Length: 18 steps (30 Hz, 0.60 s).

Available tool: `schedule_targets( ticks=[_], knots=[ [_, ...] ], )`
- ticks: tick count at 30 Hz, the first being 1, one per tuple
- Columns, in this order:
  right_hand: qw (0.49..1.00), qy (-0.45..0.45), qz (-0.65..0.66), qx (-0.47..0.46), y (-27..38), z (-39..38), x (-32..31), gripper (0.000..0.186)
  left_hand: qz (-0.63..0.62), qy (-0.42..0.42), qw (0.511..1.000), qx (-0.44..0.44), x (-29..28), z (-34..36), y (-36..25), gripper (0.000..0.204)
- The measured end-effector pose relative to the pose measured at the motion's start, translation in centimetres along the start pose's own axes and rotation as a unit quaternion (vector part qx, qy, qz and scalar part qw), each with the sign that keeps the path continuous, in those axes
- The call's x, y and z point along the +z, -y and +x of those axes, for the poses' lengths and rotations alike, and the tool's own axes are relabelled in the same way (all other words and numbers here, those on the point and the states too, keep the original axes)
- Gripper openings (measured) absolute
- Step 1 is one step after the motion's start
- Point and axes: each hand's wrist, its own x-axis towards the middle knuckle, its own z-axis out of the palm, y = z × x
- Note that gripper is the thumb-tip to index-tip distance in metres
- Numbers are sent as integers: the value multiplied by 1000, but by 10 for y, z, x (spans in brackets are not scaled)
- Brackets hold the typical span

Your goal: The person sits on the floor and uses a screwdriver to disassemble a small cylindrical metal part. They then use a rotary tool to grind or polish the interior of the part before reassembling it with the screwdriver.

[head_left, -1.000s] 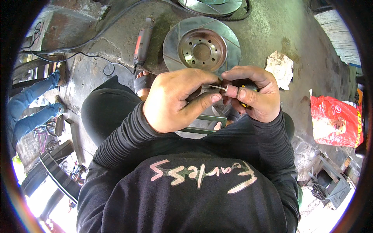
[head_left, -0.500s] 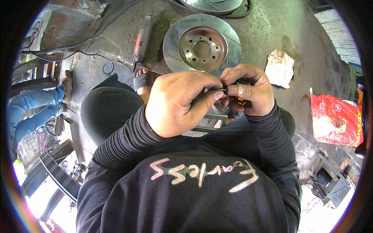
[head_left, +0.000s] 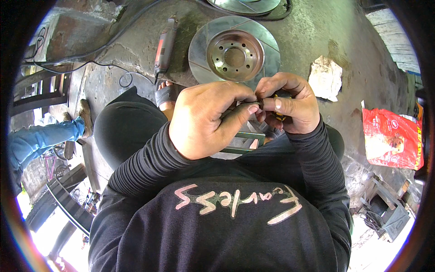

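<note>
In front of my lap, my left hand (head_left: 204, 119) is closed in a pinch, thumb against forefinger, on a small thin dark piece (head_left: 244, 103). Its shape is mostly covered by my fingers. Fingertip to fingertip with it, my right hand (head_left: 299, 106) is curled around a small black-and-yellow object (head_left: 282, 109), largely covered by the fingers; I cannot make out its kind. Just beyond my hands a slotted metal brake disc (head_left: 199, 52) lies flat, its hub face with bolt holes turned up.
A grey-and-red corded power tool (head_left: 166, 47) lies left of the disc. Another disc (head_left: 247, 5) sits at the far edge beside a black hose. On the right are a torn paper piece (head_left: 325, 78) and a red bag (head_left: 392, 140). A person in jeans (head_left: 45, 136) is at the left.
My hands keep their hold and barely shift. At the left, the other person's legs have moved, with a shoe now planted farther right and nearer.
</note>
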Motion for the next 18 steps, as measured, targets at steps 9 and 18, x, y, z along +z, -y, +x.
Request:
schedule_targets(
  ticks=[9, 18],
  knots=[
    [1000, -5, -3, -6, 1, 0, 2, 24, 16, -4, 1000, 8, 0, -1, 2, 11],
    [999, -16, -20, -33, 1, 2, 8, 19, 30, -24, 999, 15, 1, -2, 2, 10]
  ],
)
